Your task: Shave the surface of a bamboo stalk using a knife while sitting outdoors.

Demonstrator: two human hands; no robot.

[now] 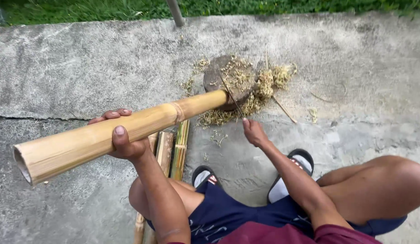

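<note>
Bamboo pole [115, 133] gripped in my left hand [122, 140], tip on wood block [230, 79]; right hand [254, 132] pinches a thin blade [230, 97] (open concrete around).

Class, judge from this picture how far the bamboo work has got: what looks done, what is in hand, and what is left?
Done: shavings lie heaped around the wooden block, and split bamboo strips lie on the concrete.
In hand: the left hand grips a whole bamboo pole, its far end on the block; the right hand holds a thin blade against that end.
Left: the pole looks unsplit along its visible length.
</note>
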